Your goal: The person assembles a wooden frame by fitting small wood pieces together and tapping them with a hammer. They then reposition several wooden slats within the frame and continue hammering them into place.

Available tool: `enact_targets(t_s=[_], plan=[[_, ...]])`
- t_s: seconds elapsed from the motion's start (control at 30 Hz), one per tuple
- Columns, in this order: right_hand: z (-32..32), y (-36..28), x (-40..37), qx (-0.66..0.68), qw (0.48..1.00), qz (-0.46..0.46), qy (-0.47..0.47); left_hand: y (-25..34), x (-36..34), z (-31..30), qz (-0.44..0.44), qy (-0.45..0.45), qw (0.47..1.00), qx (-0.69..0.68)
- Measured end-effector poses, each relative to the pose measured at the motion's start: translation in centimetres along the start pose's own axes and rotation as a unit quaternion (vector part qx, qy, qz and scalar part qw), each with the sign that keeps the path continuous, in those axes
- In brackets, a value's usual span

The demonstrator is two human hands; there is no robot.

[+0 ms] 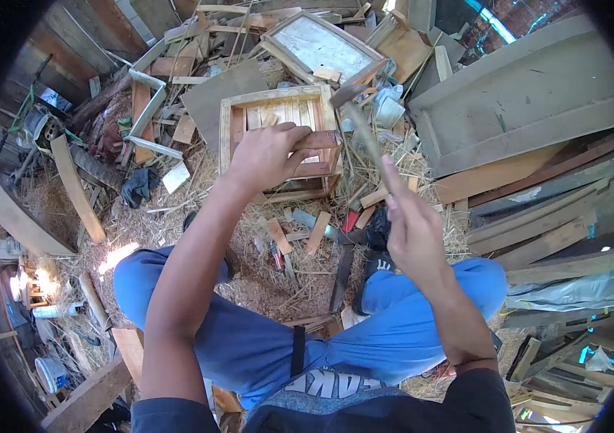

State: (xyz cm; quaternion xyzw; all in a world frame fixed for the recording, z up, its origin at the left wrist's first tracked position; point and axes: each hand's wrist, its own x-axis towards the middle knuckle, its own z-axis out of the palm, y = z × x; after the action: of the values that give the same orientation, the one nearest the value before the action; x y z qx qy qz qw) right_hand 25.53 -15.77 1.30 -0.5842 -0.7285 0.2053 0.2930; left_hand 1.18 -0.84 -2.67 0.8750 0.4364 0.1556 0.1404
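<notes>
Just in front of me stands a wooden box-like frame (276, 95) with slats inside. My left hand (265, 155) is closed around a short reddish-brown wood strip (320, 141) at the frame's right side. In my right hand (416, 234) is a hammer (370, 137), gripped by its handle. Its dark head is raised near the frame's upper right corner, apart from the wood strip. Whether the left fingers also pinch a nail is too small to make out.
Straw and wood offcuts (318, 232) cover the ground between my legs. Behind the frame lies a panel with a pale centre (325, 47). A large grey wooden panel (530, 94) and stacked boards (545, 231) fill the right. Curved planks (76, 187) lean at the left.
</notes>
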Motion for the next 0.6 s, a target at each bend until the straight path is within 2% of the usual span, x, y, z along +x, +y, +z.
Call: enact_targets(t_s=[0.07,0.1,0.17,0.3,0.37,0.4,0.47,0.6], plan=[[0.0,0.2,-0.1,0.028,0.993,-0.069,0.091,0.0,-0.1,0.0,-0.009,-0.018,1.000,0.012],[0.2,0.5,-0.2,0.028,0.993,-0.069,0.090,-0.1,-0.3,0.2,-0.010,-0.018,1.000,0.012],[0.5,1.2,-0.4,-0.057,0.998,0.022,-0.032,-0.4,-0.4,0.7,0.023,0.021,1.000,0.005],[-0.9,0.2,-0.1,-0.030,0.998,0.036,-0.034,-0.6,-0.3,0.7,0.023,0.031,0.999,0.017],[-0.4,0.2,-0.3,-0.031,0.997,-0.054,0.048,-0.1,-0.2,0.4,-0.002,-0.007,1.000,0.017],[-0.3,0.5,-0.4,-0.032,0.997,-0.053,0.050,-0.2,-0.3,0.6,0.000,-0.008,1.000,0.017],[0.0,1.1,-0.4,-0.059,0.997,0.033,-0.048,-0.5,-0.4,0.9,0.019,0.031,0.999,0.019],[-1.3,-0.2,-0.4,-0.005,1.000,0.009,0.008,-0.6,-0.4,0.7,0.018,0.033,0.999,0.004]])
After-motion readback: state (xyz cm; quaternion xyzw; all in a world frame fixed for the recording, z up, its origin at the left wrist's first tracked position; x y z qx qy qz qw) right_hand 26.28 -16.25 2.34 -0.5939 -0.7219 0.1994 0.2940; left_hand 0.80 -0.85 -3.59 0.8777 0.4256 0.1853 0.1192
